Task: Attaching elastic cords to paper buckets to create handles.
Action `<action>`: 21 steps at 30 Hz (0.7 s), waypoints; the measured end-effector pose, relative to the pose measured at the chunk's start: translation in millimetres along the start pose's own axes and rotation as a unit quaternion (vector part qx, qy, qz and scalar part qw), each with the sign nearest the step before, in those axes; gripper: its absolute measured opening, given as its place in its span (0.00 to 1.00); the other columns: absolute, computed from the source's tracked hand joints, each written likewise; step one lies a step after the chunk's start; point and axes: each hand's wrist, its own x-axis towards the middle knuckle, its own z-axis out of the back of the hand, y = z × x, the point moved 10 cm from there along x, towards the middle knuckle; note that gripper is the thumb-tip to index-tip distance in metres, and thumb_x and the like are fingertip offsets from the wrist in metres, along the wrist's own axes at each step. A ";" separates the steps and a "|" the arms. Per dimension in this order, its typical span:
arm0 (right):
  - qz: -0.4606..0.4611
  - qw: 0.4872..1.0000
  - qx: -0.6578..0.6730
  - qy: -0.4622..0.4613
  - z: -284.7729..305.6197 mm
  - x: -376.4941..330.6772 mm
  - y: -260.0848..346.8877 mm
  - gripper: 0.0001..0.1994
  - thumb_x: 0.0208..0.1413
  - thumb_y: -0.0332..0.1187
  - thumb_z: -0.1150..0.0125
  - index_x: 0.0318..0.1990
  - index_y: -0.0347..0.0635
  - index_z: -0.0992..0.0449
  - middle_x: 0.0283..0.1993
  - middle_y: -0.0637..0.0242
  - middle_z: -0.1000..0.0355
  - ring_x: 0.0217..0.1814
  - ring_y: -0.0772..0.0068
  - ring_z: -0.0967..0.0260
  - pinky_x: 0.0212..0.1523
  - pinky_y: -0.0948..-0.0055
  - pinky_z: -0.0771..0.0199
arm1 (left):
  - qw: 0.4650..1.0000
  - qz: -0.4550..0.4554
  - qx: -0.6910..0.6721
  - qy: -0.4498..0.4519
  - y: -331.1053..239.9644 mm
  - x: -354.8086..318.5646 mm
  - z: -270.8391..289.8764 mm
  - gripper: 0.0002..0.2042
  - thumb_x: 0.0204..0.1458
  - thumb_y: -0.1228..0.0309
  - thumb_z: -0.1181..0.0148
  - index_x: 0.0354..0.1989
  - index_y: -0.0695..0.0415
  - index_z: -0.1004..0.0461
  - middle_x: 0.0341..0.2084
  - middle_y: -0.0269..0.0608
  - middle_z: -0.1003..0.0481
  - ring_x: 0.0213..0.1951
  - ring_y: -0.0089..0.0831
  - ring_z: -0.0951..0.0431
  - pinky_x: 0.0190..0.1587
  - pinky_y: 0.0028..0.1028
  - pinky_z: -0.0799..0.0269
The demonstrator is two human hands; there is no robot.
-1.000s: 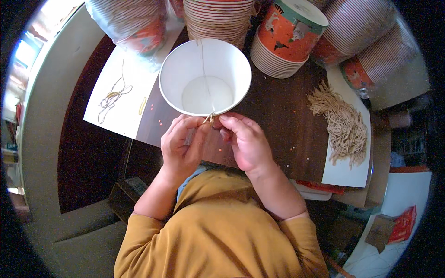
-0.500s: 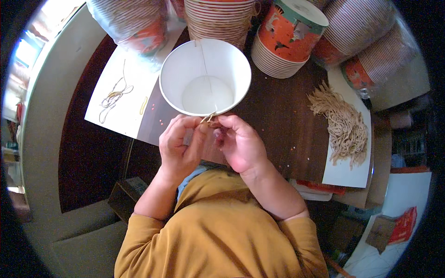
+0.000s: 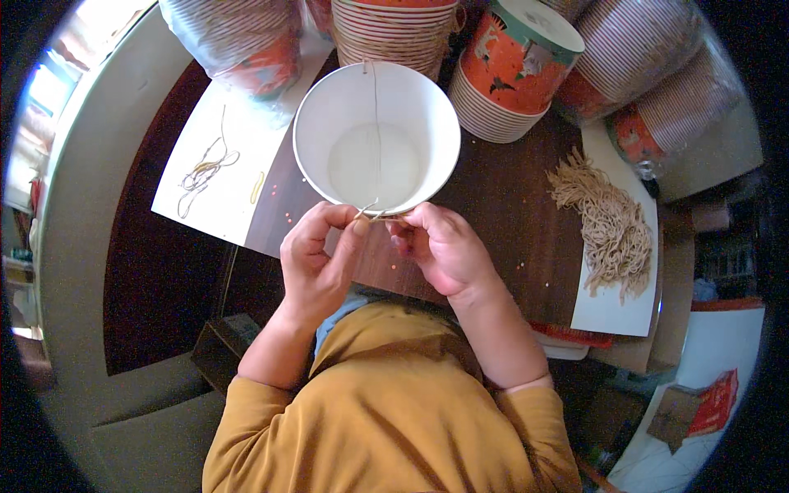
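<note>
A round white-lined paper bucket (image 3: 437, 123) stands before me, its near rim just beyond my fingers. At that rim, my left hand (image 3: 316, 255) pinches a thin tan cord (image 3: 379, 215) between thumb and forefinger. My right hand (image 3: 450, 255) pinches the same cord a little to the right, its other fingers curled. Between the two hands the cord is drawn nearly straight, and a short loose end pokes up over the rim. Another stretch of thin cord (image 3: 376, 103) runs from the far rim down inside the bucket. Whether the two stretches are joined cannot be seen.
A heap of tan cords (image 3: 612, 230) lies on a white sheet at right. Tangled cord (image 3: 205, 171) rests on white paper (image 3: 177, 193) at left. Stacked orange printed buckets (image 3: 518, 62) and plastic-wrapped stacks (image 3: 234, 41) line the back of the dark brown table (image 3: 509, 214).
My right hand has moved rightward, away from the left, and the cord between them has straightened. The bucket has shifted slightly right. My left hand has stayed nearly in place.
</note>
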 end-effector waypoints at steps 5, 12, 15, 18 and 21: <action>0.020 0.999 -0.032 0.017 -2.2 1.3 7.0 0.09 0.56 0.31 0.49 0.36 0.36 0.24 0.31 0.69 0.28 0.31 0.79 0.34 0.32 0.78 0.34 | 0.999 0.018 -0.028 0.002 1.9 1.0 -0.9 0.04 0.53 0.77 0.41 0.31 0.65 0.27 0.24 0.36 0.26 0.29 0.21 0.28 0.34 0.21 0.33; 0.288 0.834 -0.463 -0.089 -31.8 -47.8 72.5 0.05 0.52 0.29 0.39 0.34 0.38 0.25 0.29 0.71 0.32 0.31 0.83 0.36 0.32 0.78 0.35 | 0.998 -0.008 -0.045 0.035 -6.5 5.9 -3.8 0.03 0.53 0.79 0.41 0.33 0.65 0.24 0.28 0.39 0.23 0.32 0.23 0.25 0.36 0.21 0.31; 0.480 0.690 -0.531 -0.114 -54.1 -80.2 97.0 0.09 0.44 0.27 0.34 0.33 0.43 0.28 0.35 0.62 0.33 0.37 0.62 0.33 0.40 0.66 0.33 | 0.998 -0.035 -0.044 0.038 -15.0 6.5 -4.6 0.02 0.52 0.80 0.41 0.32 0.65 0.24 0.28 0.41 0.23 0.31 0.27 0.24 0.35 0.23 0.30; 0.560 0.595 -0.574 -0.054 -73.8 -87.5 91.7 0.16 0.42 0.29 0.33 0.41 0.47 0.27 0.43 0.64 0.33 0.43 0.59 0.34 0.43 0.63 0.36 | 0.992 -0.121 0.030 0.036 -34.0 8.4 -8.6 0.02 0.50 0.81 0.40 0.31 0.64 0.24 0.27 0.42 0.23 0.30 0.30 0.24 0.34 0.24 0.29; 0.619 0.553 -0.555 -0.053 -80.9 -91.5 88.2 0.14 0.44 0.32 0.34 0.40 0.48 0.27 0.42 0.66 0.32 0.41 0.62 0.34 0.42 0.62 0.36 | 0.974 -0.210 0.088 0.011 -53.9 5.4 -8.4 0.05 0.44 0.82 0.37 0.30 0.62 0.25 0.26 0.41 0.24 0.26 0.28 0.26 0.29 0.24 0.30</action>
